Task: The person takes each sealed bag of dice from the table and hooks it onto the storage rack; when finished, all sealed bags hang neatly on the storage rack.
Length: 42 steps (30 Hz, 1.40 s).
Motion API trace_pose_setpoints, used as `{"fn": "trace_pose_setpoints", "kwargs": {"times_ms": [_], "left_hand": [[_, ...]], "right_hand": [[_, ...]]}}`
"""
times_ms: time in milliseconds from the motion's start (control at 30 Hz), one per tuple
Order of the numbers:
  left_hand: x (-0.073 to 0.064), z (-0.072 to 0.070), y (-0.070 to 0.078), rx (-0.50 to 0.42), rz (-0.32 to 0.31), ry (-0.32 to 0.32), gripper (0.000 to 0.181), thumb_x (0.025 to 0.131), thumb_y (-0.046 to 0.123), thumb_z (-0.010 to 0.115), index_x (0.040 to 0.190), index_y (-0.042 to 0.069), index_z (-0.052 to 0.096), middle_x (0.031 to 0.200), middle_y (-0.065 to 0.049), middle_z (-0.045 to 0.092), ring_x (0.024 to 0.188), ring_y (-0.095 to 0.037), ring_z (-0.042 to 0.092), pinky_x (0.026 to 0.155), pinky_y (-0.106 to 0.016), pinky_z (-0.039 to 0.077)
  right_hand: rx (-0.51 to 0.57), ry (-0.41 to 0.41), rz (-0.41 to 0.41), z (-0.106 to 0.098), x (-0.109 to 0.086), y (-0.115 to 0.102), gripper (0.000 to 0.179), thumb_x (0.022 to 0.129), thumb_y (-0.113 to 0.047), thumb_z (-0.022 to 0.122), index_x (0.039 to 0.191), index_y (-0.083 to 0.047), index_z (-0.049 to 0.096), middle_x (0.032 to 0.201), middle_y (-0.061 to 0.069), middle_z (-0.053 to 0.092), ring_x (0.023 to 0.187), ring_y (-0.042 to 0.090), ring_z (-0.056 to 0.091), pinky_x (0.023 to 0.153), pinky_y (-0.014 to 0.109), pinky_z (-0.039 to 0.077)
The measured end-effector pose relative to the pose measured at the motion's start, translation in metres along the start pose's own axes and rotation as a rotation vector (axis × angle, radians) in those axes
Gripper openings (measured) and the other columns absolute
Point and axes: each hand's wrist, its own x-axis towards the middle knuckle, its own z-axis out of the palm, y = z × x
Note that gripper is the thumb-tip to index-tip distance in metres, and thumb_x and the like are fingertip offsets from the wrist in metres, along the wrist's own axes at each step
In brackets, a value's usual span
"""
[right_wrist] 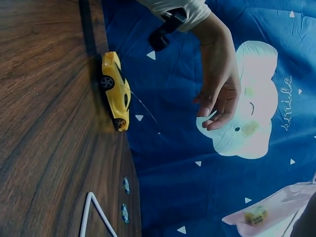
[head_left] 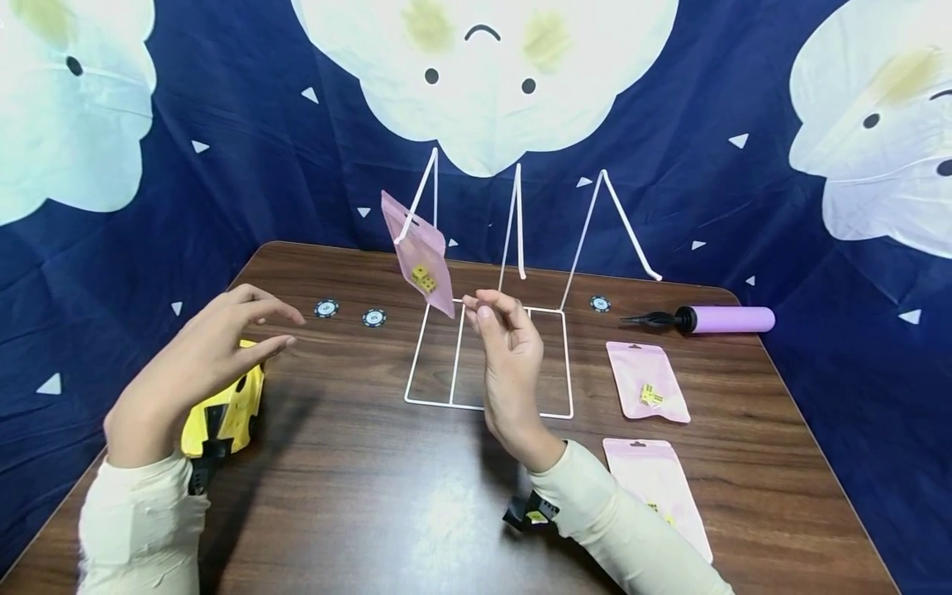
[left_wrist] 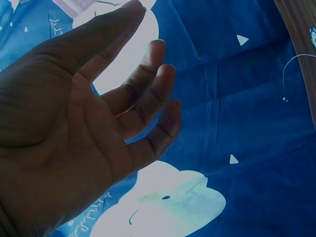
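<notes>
A pink zip bag (head_left: 416, 248) with yellow dice (head_left: 423, 279) in it hangs tilted on the left arm of a white wire rack (head_left: 488, 406). Just right of the bag's lower corner is my right hand (head_left: 511, 364), raised with loosely bent fingers and thumb; nothing shows between them. In the right wrist view the bag (right_wrist: 276, 210) appears at the lower right, near a dark blurred edge. My left hand (head_left: 201, 355) hovers above a yellow toy car (head_left: 230, 413), fingers relaxed and holding nothing. The left wrist view shows that palm (left_wrist: 74, 118) bare.
Two more pink bags, an upper one (head_left: 632, 364) and a lower one (head_left: 654, 467), lie on the table's right side. Behind them is a purple hand pump (head_left: 732, 320). Poker chips (head_left: 374, 317) lie on either side of the rack. A blue cloud-print curtain (head_left: 245, 99) borders the table.
</notes>
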Motion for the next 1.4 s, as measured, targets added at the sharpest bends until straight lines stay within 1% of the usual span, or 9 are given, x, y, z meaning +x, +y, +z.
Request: {"fn": "trace_pose_setpoints", "kwargs": {"times_ms": [133,267,400,667,900,1033,1200,1300,1400], "left_hand": [[0.000,0.002,0.001,-0.004,-0.007,0.000,0.022,0.092,-0.001,0.083,0.113,0.006,0.078,0.116,-0.021,0.067,0.108,-0.042,0.063,0.085,-0.057,0.049],[0.001,0.003,0.001,-0.005,-0.012,0.001,0.022,0.093,0.000,0.083,0.114,0.007,0.078,0.116,-0.019,0.067,0.107,-0.040,0.064,0.085,-0.056,0.049],[0.002,0.002,0.002,-0.013,-0.027,-0.015,0.022,0.095,0.002,0.082,0.115,0.006,0.078,0.117,-0.019,0.067,0.107,-0.040,0.065,0.085,-0.057,0.051],[0.004,0.006,0.002,-0.026,-0.004,-0.024,0.021,0.095,0.002,0.081,0.115,0.009,0.078,0.116,-0.015,0.069,0.105,-0.035,0.067,0.086,-0.054,0.051],[0.009,0.012,0.002,-0.017,0.030,-0.022,0.022,0.094,0.002,0.083,0.114,0.010,0.078,0.114,-0.013,0.069,0.101,-0.033,0.068,0.083,-0.052,0.052],[0.011,0.017,0.003,-0.030,0.036,-0.041,0.020,0.093,0.003,0.083,0.112,0.007,0.078,0.114,-0.016,0.069,0.104,-0.037,0.065,0.086,-0.056,0.049],[0.012,0.021,0.005,-0.043,0.007,-0.081,0.019,0.095,0.005,0.082,0.114,0.006,0.077,0.117,-0.020,0.069,0.112,-0.043,0.062,0.093,-0.062,0.047],[0.013,0.023,0.005,-0.042,0.013,-0.089,0.020,0.096,0.006,0.082,0.115,0.007,0.077,0.118,-0.021,0.069,0.114,-0.044,0.062,0.094,-0.064,0.047],[0.014,0.025,0.006,-0.035,0.035,-0.082,0.019,0.095,0.007,0.082,0.114,0.008,0.077,0.118,-0.021,0.070,0.113,-0.045,0.063,0.094,-0.064,0.047]], "right_hand": [[-0.010,0.002,-0.002,-0.002,0.000,0.000,0.019,0.105,0.005,0.057,0.117,0.001,0.072,0.114,0.008,0.072,0.109,0.018,0.073,0.103,0.035,0.056],[-0.009,0.005,0.000,-0.004,0.000,-0.002,0.021,0.106,0.006,0.056,0.116,-0.003,0.072,0.115,0.009,0.071,0.110,0.018,0.073,0.105,0.037,0.056],[-0.010,0.005,0.005,-0.005,0.001,-0.004,0.021,0.106,0.006,0.056,0.116,-0.003,0.072,0.113,0.008,0.072,0.111,0.020,0.074,0.106,0.038,0.055],[-0.025,0.015,0.014,-0.011,0.002,-0.004,0.020,0.107,0.007,0.056,0.117,-0.001,0.071,0.114,0.008,0.073,0.111,0.019,0.073,0.105,0.036,0.055],[-0.025,0.023,-0.003,-0.016,0.002,-0.004,0.021,0.106,0.007,0.056,0.116,-0.002,0.072,0.112,0.011,0.074,0.110,0.021,0.073,0.106,0.037,0.055],[-0.029,0.024,-0.013,-0.019,0.002,-0.006,0.022,0.106,0.007,0.056,0.116,-0.004,0.072,0.112,0.012,0.074,0.110,0.021,0.074,0.107,0.039,0.055],[-0.040,0.026,-0.014,-0.024,0.002,-0.008,0.022,0.107,0.008,0.055,0.116,-0.003,0.071,0.115,0.012,0.073,0.111,0.020,0.074,0.106,0.038,0.055],[-0.044,0.029,-0.014,-0.028,0.003,-0.009,0.022,0.107,0.008,0.054,0.117,-0.002,0.071,0.116,0.012,0.072,0.111,0.019,0.074,0.105,0.037,0.056],[-0.050,0.034,-0.015,-0.031,0.003,-0.010,0.022,0.107,0.008,0.054,0.116,-0.002,0.071,0.115,0.011,0.072,0.110,0.019,0.074,0.105,0.036,0.056]]}}
